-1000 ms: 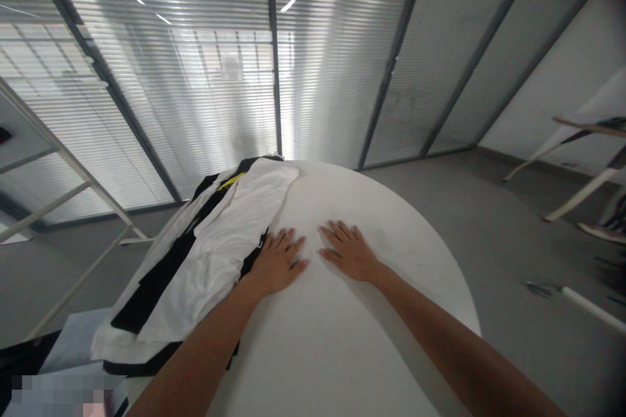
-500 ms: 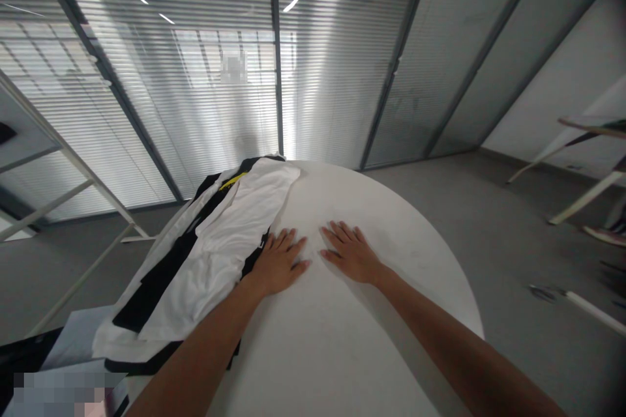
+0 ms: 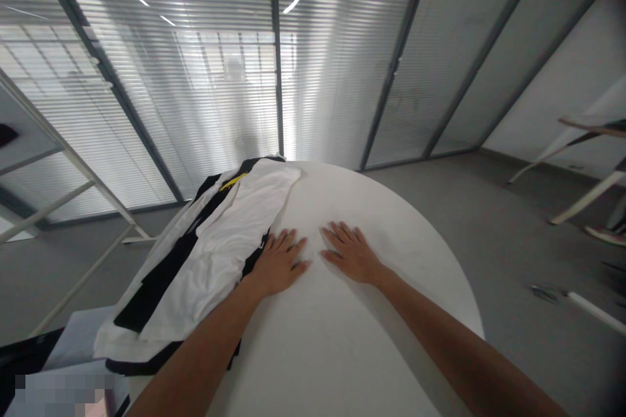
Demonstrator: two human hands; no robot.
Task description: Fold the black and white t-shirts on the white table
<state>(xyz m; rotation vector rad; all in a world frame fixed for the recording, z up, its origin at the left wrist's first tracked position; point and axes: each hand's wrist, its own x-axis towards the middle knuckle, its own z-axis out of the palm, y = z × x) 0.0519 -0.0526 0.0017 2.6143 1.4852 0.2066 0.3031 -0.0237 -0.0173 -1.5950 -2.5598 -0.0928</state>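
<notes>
Unmoved since the earlier frame, left hand (image 3: 278, 266) and right hand (image 3: 352, 254) lie flat on the round table (image 3: 337, 345), grasping nothing; handling appears paused. White-and-black garments (image 3: 219, 257) span their eight to eleven o'clock.

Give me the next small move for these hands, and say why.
I'd probably slide the left hand slightly left to grasp the near edge of the clothes. It seems the better placed: it lies right beside them, though whether it touches them is unclear, while the right hand is farther off. Both are palm down on the table, fingers spread, holding nothing.
</notes>
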